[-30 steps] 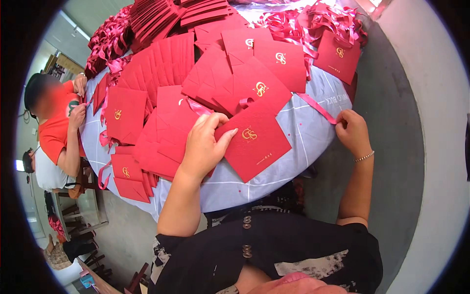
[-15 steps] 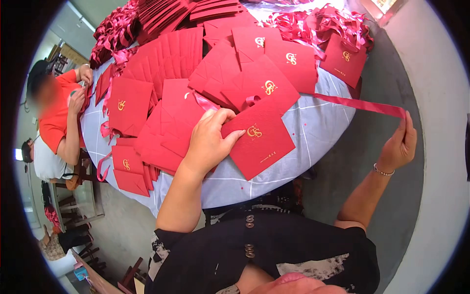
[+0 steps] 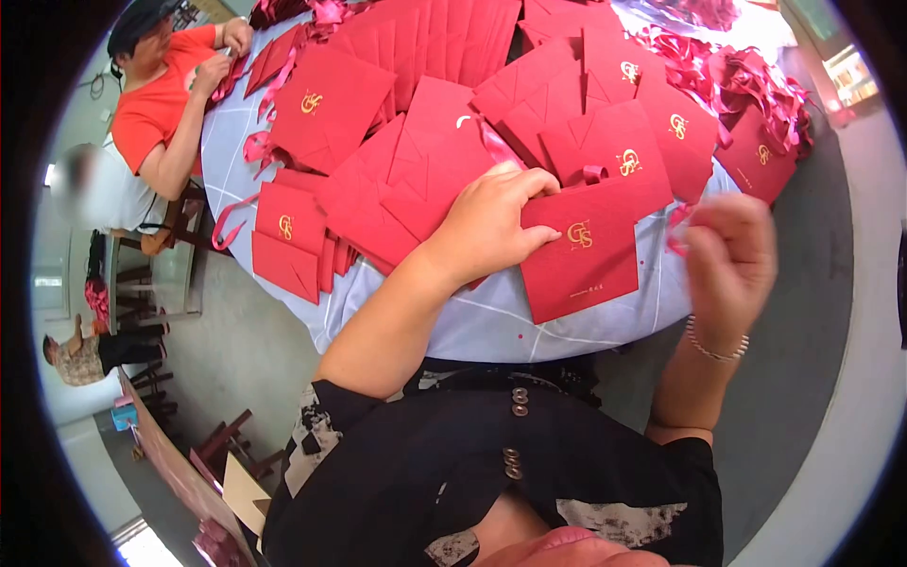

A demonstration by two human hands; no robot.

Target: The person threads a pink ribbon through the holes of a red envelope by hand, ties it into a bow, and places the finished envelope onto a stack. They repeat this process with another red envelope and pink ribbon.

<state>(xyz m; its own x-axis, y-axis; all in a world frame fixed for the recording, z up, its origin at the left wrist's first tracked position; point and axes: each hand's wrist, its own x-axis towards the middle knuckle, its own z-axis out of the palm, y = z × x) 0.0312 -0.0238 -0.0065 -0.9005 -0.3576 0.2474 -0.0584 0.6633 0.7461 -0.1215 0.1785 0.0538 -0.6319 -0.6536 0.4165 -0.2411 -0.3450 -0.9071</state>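
Observation:
My left hand [image 3: 496,227] grips the upper left edge of a red paper bag [image 3: 590,279] with a gold monogram, its thumb lying on the front. Right of the bag, my right hand [image 3: 732,269] is smeared by motion, fingers curled together. A short loop of pink-red ribbon [image 3: 677,230] shows at its fingertips; the rest of the ribbon is hidden. Behind the held bag lies another monogrammed red bag [image 3: 614,142], with a small ribbon curl [image 3: 594,175] between them. Flat red bags [image 3: 416,180] lie under and beside my left hand.
A grey-blue checked tablecloth [image 3: 444,331] covers the round table. Stacks of red bags [image 3: 425,42] and a heap of ribbons [image 3: 746,80] fill its far side. A co-worker in an orange shirt [image 3: 165,104] handles items at the left edge. Stools [image 3: 222,439] stand at lower left.
My right hand has moved left toward the bags, and the ribbon that was stretched out straight is now a short loop. My left hand keeps its hold. The view has shifted.

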